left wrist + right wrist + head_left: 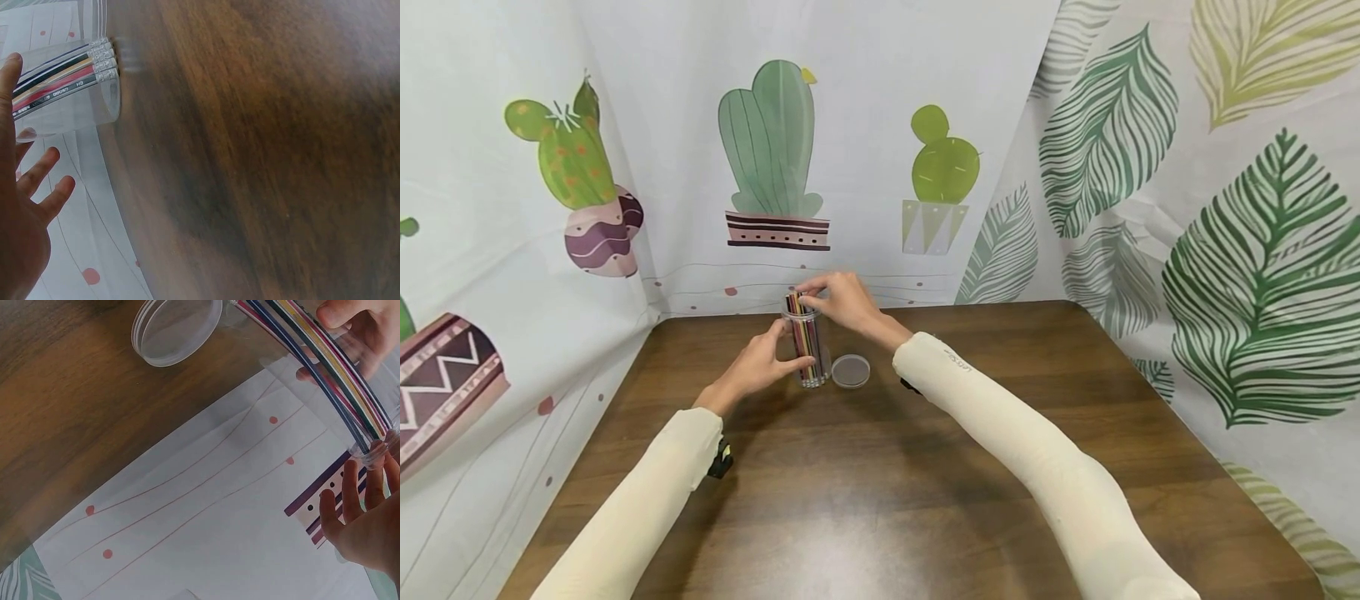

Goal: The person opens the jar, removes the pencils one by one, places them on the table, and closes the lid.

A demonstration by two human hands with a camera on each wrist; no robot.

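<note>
A tall clear jar [808, 350] of pencils [806, 337] stands on the table near its far edge. My left hand [758, 363] holds the jar from the left, thumb across its front; some fingers stand spread away from the wall in the left wrist view. Eraser ends of the pencils [65, 78] sit at the jar's base. Over the mouth, my right hand [844, 302] has thumb and fingertips around the pencil tops. In the right wrist view, its fingers [353, 499] meet the jar's rim, hiding the pencil tips. A round clear lid [851, 371] lies right of the jar.
The brown wooden table [835, 492] stretches from the jar toward me. A white cloth with printed cacti [772, 150] hangs just behind it, and leaf-patterned cloth [1270, 275] hangs along the right side.
</note>
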